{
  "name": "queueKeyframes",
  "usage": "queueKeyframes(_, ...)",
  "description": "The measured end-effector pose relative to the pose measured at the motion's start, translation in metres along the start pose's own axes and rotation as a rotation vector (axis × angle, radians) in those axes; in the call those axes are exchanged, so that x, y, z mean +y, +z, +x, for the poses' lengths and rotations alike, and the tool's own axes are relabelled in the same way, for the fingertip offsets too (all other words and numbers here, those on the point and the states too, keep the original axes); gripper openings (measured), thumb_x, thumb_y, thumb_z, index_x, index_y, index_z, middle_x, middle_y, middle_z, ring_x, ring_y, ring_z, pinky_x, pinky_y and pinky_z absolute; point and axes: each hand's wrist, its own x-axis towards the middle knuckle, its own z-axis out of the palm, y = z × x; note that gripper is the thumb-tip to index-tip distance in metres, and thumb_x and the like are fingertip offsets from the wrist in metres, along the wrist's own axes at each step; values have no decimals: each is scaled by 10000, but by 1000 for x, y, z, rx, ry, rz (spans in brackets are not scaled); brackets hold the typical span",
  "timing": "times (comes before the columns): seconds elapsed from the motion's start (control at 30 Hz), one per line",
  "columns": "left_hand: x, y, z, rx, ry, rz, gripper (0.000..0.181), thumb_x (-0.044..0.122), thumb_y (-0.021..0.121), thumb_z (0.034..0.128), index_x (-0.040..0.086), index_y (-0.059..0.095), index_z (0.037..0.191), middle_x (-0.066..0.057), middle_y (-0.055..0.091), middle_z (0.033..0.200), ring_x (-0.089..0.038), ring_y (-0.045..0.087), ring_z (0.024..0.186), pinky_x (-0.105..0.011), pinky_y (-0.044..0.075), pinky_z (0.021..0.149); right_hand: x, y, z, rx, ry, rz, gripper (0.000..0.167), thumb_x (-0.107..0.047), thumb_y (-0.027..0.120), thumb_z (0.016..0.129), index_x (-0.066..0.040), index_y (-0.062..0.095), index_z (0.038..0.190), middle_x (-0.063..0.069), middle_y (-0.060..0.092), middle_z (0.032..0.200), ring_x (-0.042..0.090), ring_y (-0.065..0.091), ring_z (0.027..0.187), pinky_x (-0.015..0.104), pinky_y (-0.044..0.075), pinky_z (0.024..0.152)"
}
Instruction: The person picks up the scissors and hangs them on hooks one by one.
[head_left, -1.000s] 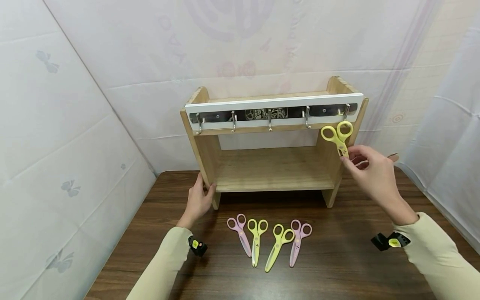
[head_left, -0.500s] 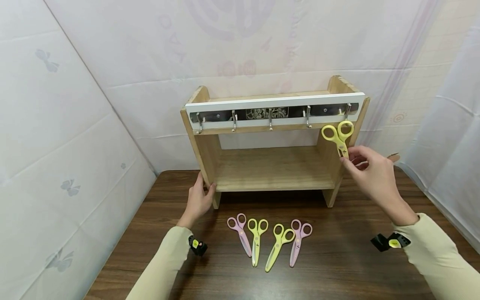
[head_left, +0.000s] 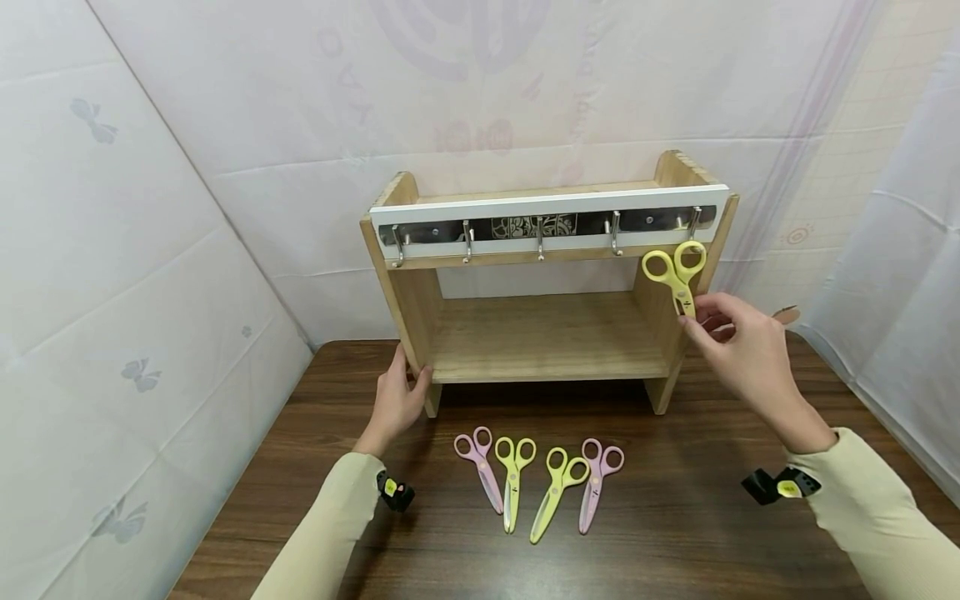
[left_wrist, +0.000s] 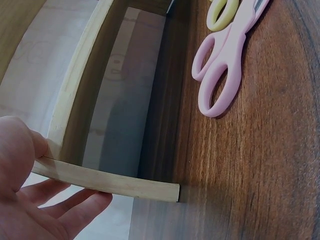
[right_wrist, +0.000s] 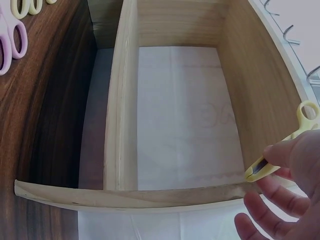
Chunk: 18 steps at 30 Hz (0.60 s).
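Observation:
My right hand pinches a pair of yellow scissors by the blade end, handles upward. The right handle loop overlaps the lower end of the rightmost metal hook; whether it hangs there I cannot tell. In the right wrist view, thumb and fingers hold the blades of the yellow scissors beside the side panel. My left hand grips the lower left side panel of a wooden shelf. In the left wrist view, the thumb lies on one face of that panel and the fingers on the other.
On the dark wooden table, in front of the shelf, lie pink scissors, yellow scissors, more yellow scissors and another pink pair. Several hooks line the white rail. White cloth hangs behind.

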Motion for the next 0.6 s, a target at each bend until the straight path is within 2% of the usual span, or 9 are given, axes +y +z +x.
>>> queueKeyframes(0.17,0,0,0,-14,-15,-11,535,134,580,1054,43,366,1535,-284,609,1321,-430,658,1151,-517,624,782,0,-1,-1,-4,-10,-1,161,-23,814,855,-9,734,994,109,715,824,-199,499,760,-9,417,679)
queueKeyframes(0.3,0,-1,0,-14,-16,-1,537,134,586,1051,44,368,1533,-287,609,1319,-435,657,1147,-524,624,772,-3,-5,-4,-31,3,-31,201,-60,815,861,-31,727,1040,81,717,819,-180,515,704,25,428,645)
queueKeyframes(0.43,0,-2,-1,-10,-6,-2,530,135,590,1050,48,378,1527,-285,612,1314,-439,659,1140,-530,624,760,-5,-11,-12,-57,20,-67,348,-98,821,860,-45,687,1177,70,712,840,-126,549,672,90,431,636)
queueKeyframes(0.6,-1,-1,-1,-14,4,-7,535,132,587,1051,48,371,1534,-286,612,1313,-437,658,1143,-528,624,766,-4,-12,-36,-63,59,-98,572,-100,839,840,-11,552,1327,119,705,891,70,616,684,162,434,598)
